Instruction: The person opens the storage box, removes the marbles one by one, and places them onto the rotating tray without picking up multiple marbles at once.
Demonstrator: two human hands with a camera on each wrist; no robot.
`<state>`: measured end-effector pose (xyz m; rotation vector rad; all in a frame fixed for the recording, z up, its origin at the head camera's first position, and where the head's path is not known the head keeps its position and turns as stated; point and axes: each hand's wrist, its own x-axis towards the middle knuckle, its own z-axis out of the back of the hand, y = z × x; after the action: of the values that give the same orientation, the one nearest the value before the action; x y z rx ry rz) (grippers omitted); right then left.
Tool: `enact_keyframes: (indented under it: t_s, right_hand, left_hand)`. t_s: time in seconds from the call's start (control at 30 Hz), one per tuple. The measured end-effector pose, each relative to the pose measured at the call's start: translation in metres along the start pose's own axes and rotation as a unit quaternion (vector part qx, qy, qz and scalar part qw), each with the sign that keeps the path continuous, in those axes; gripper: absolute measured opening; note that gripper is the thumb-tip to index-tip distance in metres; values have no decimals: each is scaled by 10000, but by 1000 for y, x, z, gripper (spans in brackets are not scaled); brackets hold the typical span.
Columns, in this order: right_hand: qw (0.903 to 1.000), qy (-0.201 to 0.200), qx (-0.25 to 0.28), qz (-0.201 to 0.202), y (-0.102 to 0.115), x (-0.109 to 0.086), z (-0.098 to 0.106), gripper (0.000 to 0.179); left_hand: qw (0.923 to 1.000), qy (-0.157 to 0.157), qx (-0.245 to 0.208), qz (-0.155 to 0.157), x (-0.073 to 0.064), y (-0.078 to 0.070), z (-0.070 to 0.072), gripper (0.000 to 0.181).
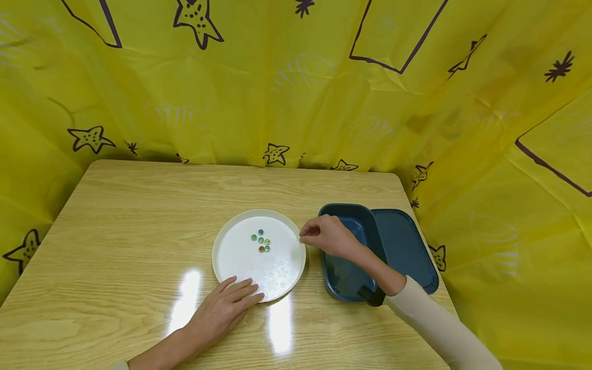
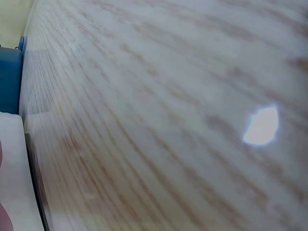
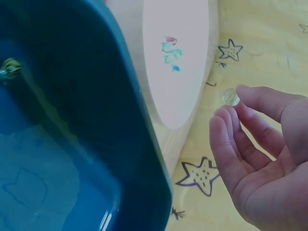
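Observation:
Several glass marbles point(image 1: 261, 240) in green, blue, yellowish and orange-red lie close together on a round white tray point(image 1: 238, 270). My left hand point(image 1: 226, 307) rests over the tray's near rim with its fingers extended; only a bit of its fingers point(image 2: 4, 222) enters the left wrist view. Between thumb and fingertips, my right hand point(image 3: 262, 139) pinches a clear, pale-yellow marble point(image 3: 231, 97). It is held up near the tray's right rim, beside the dark blue box point(image 1: 329, 280). Inside the box, a greenish marble point(image 3: 10, 69) shows in the right wrist view.
A dark blue lid point(image 1: 409, 252) lies to the right of the box, partly behind it. The wooden table point(image 1: 125, 231) reaches back to a yellow curtain point(image 1: 240, 103) printed with stars, which also runs along the right side.

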<state>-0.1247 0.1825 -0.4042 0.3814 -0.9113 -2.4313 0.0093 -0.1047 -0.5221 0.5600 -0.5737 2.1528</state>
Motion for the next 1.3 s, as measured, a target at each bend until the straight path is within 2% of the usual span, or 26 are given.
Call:
enact_keyframes:
  t_s: [0.23,0.53,0.67,0.83,0.93,1.17,1.3]
  right_hand:
    - [9997,165,47,150,6,20,-11,6]
    - [9990,436,20,96,14,46,-30,8]
    - [9986,508,-91,122,16,54,-36,8]
    - [9982,520,-281,-86,19,63,-41,8]
    - [9978,520,-385,-168,19,68,-44,7]
    - [9971,566,-473,-192,17,78,-50,6]
    - [9967,563,-556,-165,14,82,-54,5]
  left_hand:
    - [10000,14,-10,5,0,1,0,46]
    - [10000,-72,23,-44,-2,1,-2,46]
    - [10000,-56,-18,-43,-2,1,-2,39]
    - [10000,50,-76,-9,-3,1,0,28]
    - [9999,48,-90,6,-3,2,0,29]
    - [10000,-34,-34,-3,-2,1,-1,48]
    - [10000,-21,-54,1,-1,1,-1,41]
